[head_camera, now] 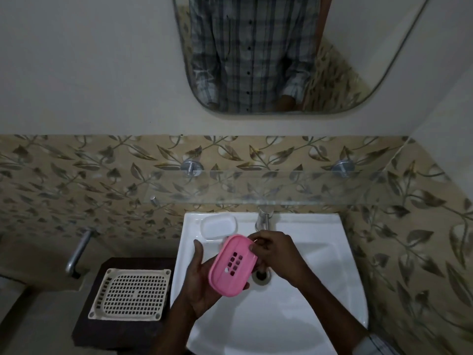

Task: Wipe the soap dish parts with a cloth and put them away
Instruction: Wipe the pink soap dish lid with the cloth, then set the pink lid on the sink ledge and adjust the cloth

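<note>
Left hand (202, 283) cups the pink soap tray (231, 265) over the sink (320, 265); right hand (276, 254) pinches its 1 o'clock edge. White base (218, 226) waits at 11. No cloth visible, so wiping's probably hardly started.

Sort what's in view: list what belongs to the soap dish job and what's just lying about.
Job: pink slotted tray, held by left hand and right hand; white dish on the sink rim.
Lying about: cream grid tray, tap, glass shelf, mirror.
</note>
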`<state>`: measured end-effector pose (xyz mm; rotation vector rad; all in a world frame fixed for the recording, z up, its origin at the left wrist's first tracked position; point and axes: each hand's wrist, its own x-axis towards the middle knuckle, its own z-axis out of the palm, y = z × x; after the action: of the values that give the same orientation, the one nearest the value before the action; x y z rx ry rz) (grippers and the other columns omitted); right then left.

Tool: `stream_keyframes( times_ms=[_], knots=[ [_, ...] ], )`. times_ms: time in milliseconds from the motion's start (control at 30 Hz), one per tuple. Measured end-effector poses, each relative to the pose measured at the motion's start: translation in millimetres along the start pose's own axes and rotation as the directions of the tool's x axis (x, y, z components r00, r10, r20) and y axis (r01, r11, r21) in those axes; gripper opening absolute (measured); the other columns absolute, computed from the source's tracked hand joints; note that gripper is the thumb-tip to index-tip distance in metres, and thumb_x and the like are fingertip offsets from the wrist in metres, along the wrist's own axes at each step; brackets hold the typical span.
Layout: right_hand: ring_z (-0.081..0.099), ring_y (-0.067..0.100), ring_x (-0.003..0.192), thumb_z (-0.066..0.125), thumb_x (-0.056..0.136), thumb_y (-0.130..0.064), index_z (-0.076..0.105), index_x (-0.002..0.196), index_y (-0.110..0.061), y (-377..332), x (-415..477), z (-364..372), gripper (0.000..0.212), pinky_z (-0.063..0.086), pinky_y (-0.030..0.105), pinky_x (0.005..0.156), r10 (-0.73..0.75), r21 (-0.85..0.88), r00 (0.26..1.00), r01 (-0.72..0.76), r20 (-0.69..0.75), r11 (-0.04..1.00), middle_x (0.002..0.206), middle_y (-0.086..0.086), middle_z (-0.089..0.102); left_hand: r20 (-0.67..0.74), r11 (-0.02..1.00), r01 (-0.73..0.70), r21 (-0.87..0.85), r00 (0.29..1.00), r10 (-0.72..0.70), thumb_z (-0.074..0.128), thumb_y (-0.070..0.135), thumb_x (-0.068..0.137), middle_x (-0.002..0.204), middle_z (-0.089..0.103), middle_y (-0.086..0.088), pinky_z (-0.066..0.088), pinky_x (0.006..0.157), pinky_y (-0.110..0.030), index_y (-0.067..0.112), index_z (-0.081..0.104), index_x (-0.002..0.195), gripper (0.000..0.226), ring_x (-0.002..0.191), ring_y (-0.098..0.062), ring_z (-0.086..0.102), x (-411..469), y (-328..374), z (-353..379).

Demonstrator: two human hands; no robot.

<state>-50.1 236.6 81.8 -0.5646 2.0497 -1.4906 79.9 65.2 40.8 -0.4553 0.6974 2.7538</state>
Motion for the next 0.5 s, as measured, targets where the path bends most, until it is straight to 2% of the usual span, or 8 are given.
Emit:
stream_keyframes(
  times_ms=[67,133,200,267,333,433,467,500],
  knots=[
    [0.066,0.025,0.052,0.074,0.085,-0.006,0.074,0.103,-0.007,11,-3,-26,0.019,0.056,0.030,0.050,0.058,0.253,0.993,-0.031,-0.100,0.967,0.069,0.011,0.073,-0.124,0.997,-0.012,0.075,0.992,0.021,0.038,0.082,0.081,0.138,0.058,-0.019,0.049,0.093,-0.056,0.006,0.056,0.137,0.096,0.119,-0.046,0.057,-1,6,-7],
    [0.064,0.021,0.052,0.073,0.084,-0.001,0.072,0.104,0.001,32,-4,-58,0.020,0.058,0.031,0.053,0.171,0.441,0.949,-0.038,-0.266,0.896,0.067,0.013,0.071,-0.302,0.982,-0.045,0.185,0.948,0.100,0.052,0.072,0.079,0.114,0.069,-0.011,0.051,0.073,-0.041,0.007,0.063,0.130,0.083,0.085,-0.031,0.064,-2,12,-13],
    [0.064,0.017,0.049,0.069,0.086,0.003,0.069,0.103,0.007,60,1,-87,0.017,0.059,0.028,0.054,0.320,0.553,0.853,-0.044,-0.413,0.832,0.070,0.016,0.068,-0.390,0.951,-0.090,0.294,0.898,0.205,0.069,0.054,0.073,0.096,0.067,-0.004,0.042,0.063,-0.032,0.008,0.065,0.127,0.071,0.065,-0.018,0.052,-4,16,-16],
    [0.066,0.015,0.048,0.062,0.091,0.005,0.063,0.108,0.012,84,11,-106,0.018,0.059,0.022,0.051,0.436,0.579,0.745,-0.084,-0.504,0.811,0.079,0.023,0.065,-0.423,0.913,-0.128,0.388,0.855,0.300,0.071,0.034,0.077,0.089,0.063,-0.003,0.038,0.058,-0.026,0.011,0.066,0.127,0.055,0.058,-0.013,0.042,-7,18,-16],
    [0.065,0.020,0.053,0.059,0.092,0.010,0.061,0.106,0.012,100,26,-115,0.015,0.058,0.021,0.047,0.501,0.570,0.668,-0.137,-0.551,0.810,0.096,0.033,0.064,-0.450,0.887,-0.168,0.430,0.812,0.372,0.067,0.013,0.086,0.083,0.059,-0.006,0.035,0.054,-0.025,0.020,0.066,0.126,0.041,0.055,-0.012,0.036,-8,16,-13],
    [0.062,0.030,0.060,0.060,0.088,0.015,0.059,0.109,0.022,111,49,-114,0.022,0.058,0.023,0.043,0.545,0.539,0.630,-0.228,-0.554,0.811,0.102,0.039,0.062,-0.511,0.858,-0.214,0.467,0.727,0.459,0.061,-0.003,0.089,0.080,0.054,-0.012,0.032,0.055,-0.030,0.032,0.055,0.129,0.053,0.059,-0.016,0.034,-6,12,-9],
    [0.063,0.030,0.058,0.060,0.088,0.016,0.059,0.111,0.023,110,54,-112,0.025,0.058,0.024,0.042,0.551,0.522,0.631,-0.258,-0.546,0.813,0.103,0.039,0.063,-0.525,0.853,-0.218,0.475,0.707,0.474,0.060,-0.004,0.090,0.082,0.052,-0.015,0.031,0.054,-0.031,0.029,0.051,0.131,0.053,0.060,-0.017,0.033,-6,11,-9],
    [0.064,0.029,0.054,0.061,0.088,0.015,0.060,0.111,0.023,109,58,-110,0.025,0.058,0.025,0.042,0.549,0.496,0.638,-0.286,-0.539,0.820,0.103,0.040,0.064,-0.528,0.847,-0.219,0.485,0.699,0.483,0.060,-0.004,0.090,0.082,0.051,-0.016,0.030,0.052,-0.030,0.017,0.051,0.130,0.046,0.060,-0.017,0.033,-7,10,-11]
  ],
)
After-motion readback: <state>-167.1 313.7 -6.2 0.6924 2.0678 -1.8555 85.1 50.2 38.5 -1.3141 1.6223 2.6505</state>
